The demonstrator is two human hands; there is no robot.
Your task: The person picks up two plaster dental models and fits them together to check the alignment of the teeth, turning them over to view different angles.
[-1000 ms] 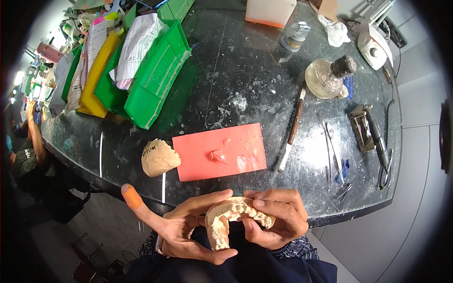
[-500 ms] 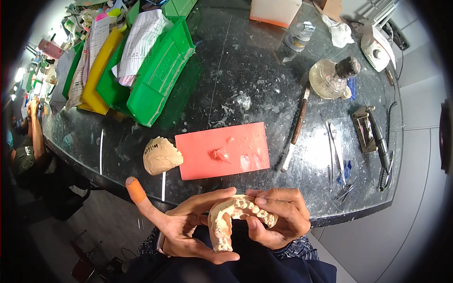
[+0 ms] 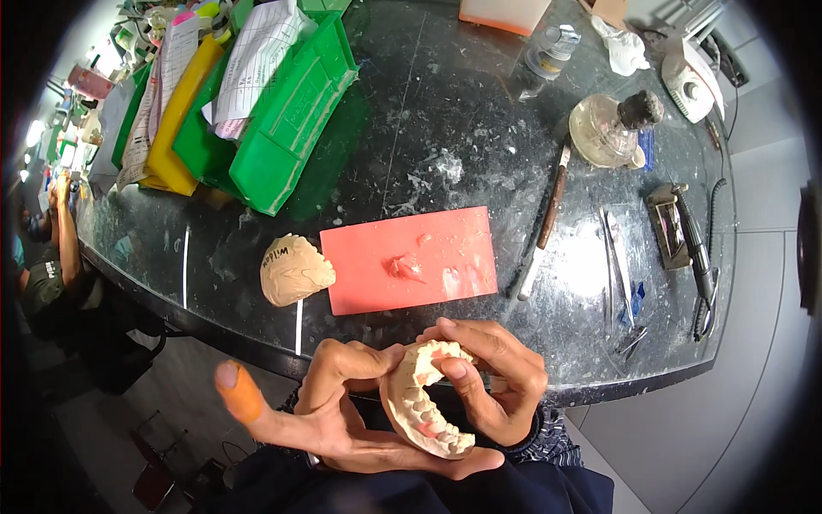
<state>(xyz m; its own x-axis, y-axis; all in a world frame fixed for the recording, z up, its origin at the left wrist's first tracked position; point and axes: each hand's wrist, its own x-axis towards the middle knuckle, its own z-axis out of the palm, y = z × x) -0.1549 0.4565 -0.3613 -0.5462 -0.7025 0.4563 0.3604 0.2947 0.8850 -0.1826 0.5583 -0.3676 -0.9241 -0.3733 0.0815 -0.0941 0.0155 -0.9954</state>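
While cast (image 3: 425, 396) sits off table (image 3: 479, 128), over lap, cradled in left hand (image 3: 360, 424) with right hand (image 3: 488, 385) pinching its upper rim, drop risk judged real: nothing beneath but floor. Right thumb pressing pink wax on ridge; too much force likely chips plaster teeth. Left thumb, orange-capped, sticks out, adds no grip. Second cast (image 3: 293, 270) near table edge, beside wax sheet (image 3: 409, 259); elbow knock could send it off.

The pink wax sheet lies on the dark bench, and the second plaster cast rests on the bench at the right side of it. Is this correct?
Not quite. In the head view the pink wax sheet does lie on the dark bench, but the second plaster cast rests at its left side, not its right. The knife lies to the right of the sheet.
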